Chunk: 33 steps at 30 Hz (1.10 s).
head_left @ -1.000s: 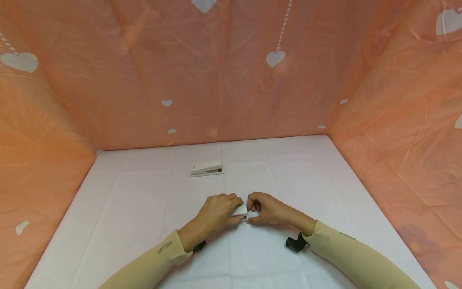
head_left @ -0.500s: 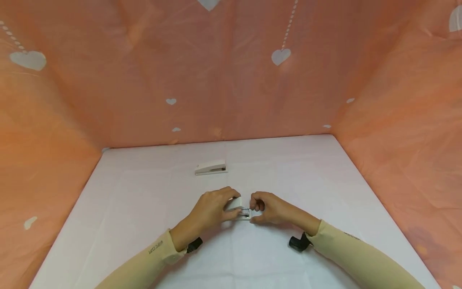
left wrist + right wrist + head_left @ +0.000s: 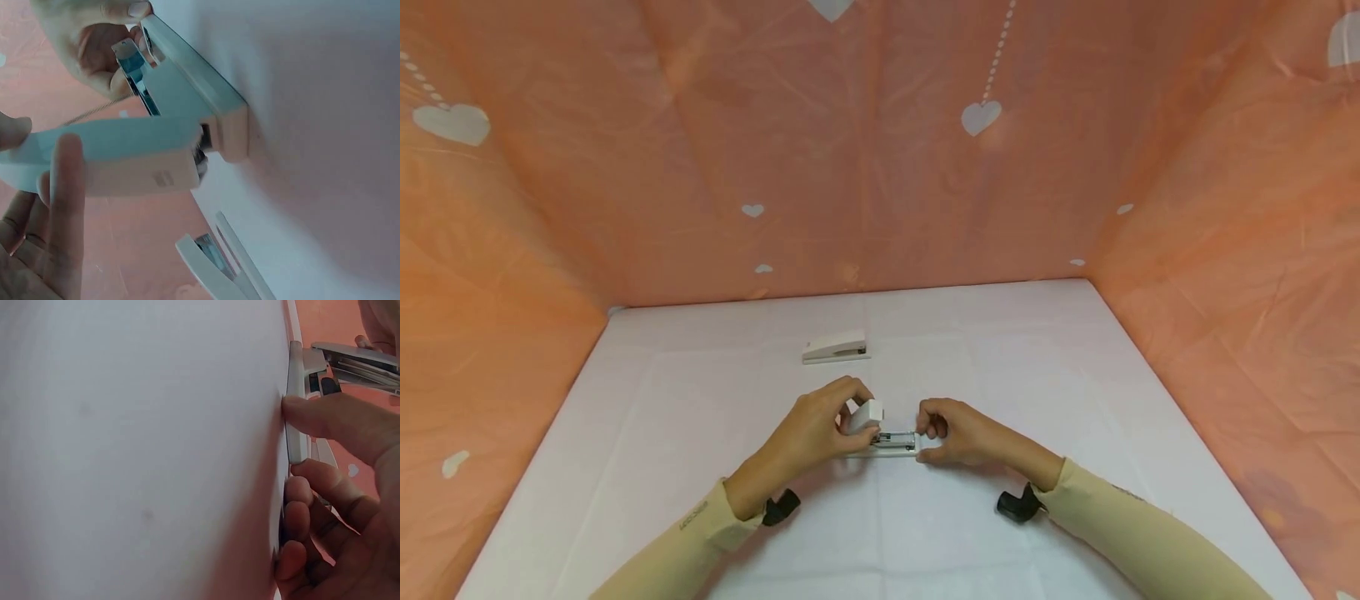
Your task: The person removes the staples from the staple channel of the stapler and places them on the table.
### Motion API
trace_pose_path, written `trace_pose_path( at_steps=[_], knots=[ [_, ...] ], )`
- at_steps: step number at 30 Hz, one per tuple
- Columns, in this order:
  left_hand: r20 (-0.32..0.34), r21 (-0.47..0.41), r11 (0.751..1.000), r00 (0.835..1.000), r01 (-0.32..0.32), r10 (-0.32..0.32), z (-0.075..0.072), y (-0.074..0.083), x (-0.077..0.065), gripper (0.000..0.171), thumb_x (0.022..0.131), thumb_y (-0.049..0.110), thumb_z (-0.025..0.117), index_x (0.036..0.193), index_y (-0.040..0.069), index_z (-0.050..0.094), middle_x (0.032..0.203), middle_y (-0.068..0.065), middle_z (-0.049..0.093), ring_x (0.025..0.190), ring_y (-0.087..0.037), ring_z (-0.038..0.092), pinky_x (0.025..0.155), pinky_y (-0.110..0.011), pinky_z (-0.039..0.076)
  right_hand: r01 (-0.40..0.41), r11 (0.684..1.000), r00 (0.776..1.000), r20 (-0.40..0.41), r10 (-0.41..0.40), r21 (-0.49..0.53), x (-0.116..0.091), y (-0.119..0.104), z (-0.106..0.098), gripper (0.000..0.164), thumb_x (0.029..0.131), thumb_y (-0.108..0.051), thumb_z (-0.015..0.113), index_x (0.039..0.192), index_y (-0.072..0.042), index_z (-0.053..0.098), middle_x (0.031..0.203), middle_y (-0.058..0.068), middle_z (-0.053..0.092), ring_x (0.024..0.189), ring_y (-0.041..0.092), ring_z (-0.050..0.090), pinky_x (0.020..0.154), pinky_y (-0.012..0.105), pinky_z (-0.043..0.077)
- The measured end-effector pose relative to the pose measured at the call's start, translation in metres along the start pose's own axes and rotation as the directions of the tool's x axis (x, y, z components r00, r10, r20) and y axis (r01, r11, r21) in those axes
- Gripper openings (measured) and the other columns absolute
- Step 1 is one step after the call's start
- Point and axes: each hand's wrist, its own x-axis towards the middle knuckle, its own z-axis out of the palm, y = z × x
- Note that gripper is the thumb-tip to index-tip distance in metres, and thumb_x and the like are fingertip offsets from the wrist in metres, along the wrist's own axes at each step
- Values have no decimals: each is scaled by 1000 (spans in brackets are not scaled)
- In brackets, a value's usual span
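Fingers (image 3: 67, 187) pinch: L hand (image 3: 801, 433) on raised top (image 3: 868, 414) of stapler (image 3: 892, 442), R hand (image 3: 962, 432) on base (image 3: 891, 454) end. Prob. light, stiff, slick; hold base edges.

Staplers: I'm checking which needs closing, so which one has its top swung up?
The near stapler: its top is raised, baring the metal channel. The far stapler has its top folded down.
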Motion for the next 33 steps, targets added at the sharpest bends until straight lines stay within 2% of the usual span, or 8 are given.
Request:
trace_pose_path(
  at_steps=[8,13,19,26,33],
  knots=[
    [-4,-110,993,999,41,-42,-4,-7,-6,33,87,11,90,108,20,66,101,10,66,81,-6,63,63,-23,55,16,1000,1000,-18,-16,-1,-1,0,3,31,84,-5,91,97,-9,63,87,0,57,78,13,52,72,23,46],
    [-3,-178,983,999,49,-50,-8,-10,-8,32,88,7,89,107,16,65,102,5,67,82,-9,64,64,-24,57,21,1000,999,-25,-22,-10,-2,0,3,30,85,-7,91,99,-10,64,86,1,57,78,13,53,73,24,46],
    [2,-271,961,998,58,-60,-11,-15,-11,30,88,2,85,106,11,63,100,1,69,83,-14,64,64,-25,57,21,999,1000,-14,-22,-28,-2,-2,2,30,86,-8,91,101,-11,64,86,0,56,79,13,53,73,25,46],
    [11,-346,933,995,99,-102,-17,-25,-18,32,88,1,86,106,15,63,101,1,69,83,-15,65,66,-26,59,20,1000,1000,4,-20,-19,-1,-3,0,29,86,-8,91,99,-9,64,86,2,56,77,14,52,72,24,44],
    [27,-394,912,993,116,-115,-23,-32,-25,33,89,0,86,106,13,61,105,-4,70,85,-19,68,67,-28,62,17,1000,1000,23,-16,-5,0,-1,-1,30,86,-8,91,98,-9,63,86,1,56,76,12,50,70,24,44]
  ],
)
